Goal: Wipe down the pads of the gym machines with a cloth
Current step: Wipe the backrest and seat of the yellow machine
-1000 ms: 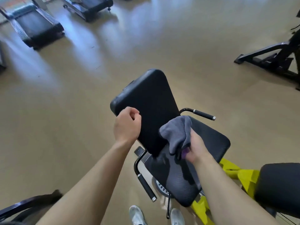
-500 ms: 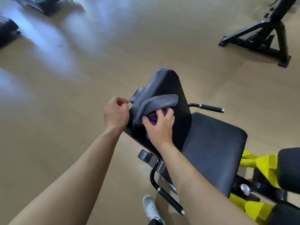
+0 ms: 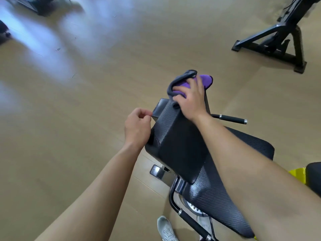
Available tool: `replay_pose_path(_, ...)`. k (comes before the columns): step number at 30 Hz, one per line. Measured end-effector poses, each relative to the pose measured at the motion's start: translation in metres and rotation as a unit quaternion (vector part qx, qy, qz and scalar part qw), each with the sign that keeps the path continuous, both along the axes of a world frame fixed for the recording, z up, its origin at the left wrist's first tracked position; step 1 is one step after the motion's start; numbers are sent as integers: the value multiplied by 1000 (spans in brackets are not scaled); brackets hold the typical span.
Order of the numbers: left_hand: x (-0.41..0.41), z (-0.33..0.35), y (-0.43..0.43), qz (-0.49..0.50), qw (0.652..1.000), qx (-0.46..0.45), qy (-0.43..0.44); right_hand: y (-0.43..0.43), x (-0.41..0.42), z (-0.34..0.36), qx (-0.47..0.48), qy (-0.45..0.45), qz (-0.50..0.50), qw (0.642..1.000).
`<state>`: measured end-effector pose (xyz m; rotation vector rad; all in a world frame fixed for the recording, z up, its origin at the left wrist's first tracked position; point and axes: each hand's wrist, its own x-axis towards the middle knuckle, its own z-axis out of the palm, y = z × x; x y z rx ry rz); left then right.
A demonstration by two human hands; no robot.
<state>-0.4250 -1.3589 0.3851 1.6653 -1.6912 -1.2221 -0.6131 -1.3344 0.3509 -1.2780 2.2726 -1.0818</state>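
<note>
A person leans over a gym machine, both bare forearms reaching forward from the bottom of the view. The right hand (image 3: 191, 101) lies on the top edge of the upright black back pad (image 3: 178, 145), fingers spread fairly flat and pressing a cloth (image 3: 205, 80) against it. The cloth is purple on one side with a grey outer face. It is bunched over the pad's top edge, and one purple corner sticks out past the fingertips.

The left hand (image 3: 137, 127) sits at the pad's left edge, touching or nearly touching it, with the fingers curled in. I cannot tell whether it grips the pad. A grey metal bracket (image 3: 160, 106) shows just behind that edge.

Below the back pad is the textured black seat pad (image 3: 217, 206). A black handle (image 3: 231, 119) juts out at its far right side and a second handle (image 3: 191, 221) at its near left side. A pale shoe (image 3: 165, 228) stands on the tan floor (image 3: 69, 119) beneath. At the right edge of the view are a yellow frame part (image 3: 298, 174) and another black pad (image 3: 314, 178). The black base of another machine (image 3: 278, 44) stands well apart, at the upper right.
</note>
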Motion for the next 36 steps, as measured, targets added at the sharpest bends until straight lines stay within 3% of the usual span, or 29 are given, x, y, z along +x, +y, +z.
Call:
replay_pose_path(6, -11, 4, 10, -9, 1000, 5, 2, 5, -1, 6, 72, 24, 22, 997)
replay_pose_path(13, -8, 9, 17, 60, 998, 12, 18, 91, 103, 1, -11, 137, 160, 977)
replay_pose_path(18, -23, 15, 15, 9, 1000, -6, -2, 71, 39, 1, -25, 204, 230, 951)
replay_pose_path(23, -57, 25, 21, -64, 995, -58, -51, 19, -22, 3, 41, 153, 140, 977)
replay_pose_path(27, -78, 21, 15, -84, 986, -100, -105, 4, -47, -5, 36, 36, 53, 997)
replay_pose_path(32, -87, -2, 5, -58, 997, -42, 1, 12, -55, -29, 91, -18, 24, 995)
replay_pose_path(36, -84, -4, 8, -52, 997, -49, 28, 27, -60, -62, 132, -90, -36, 987)
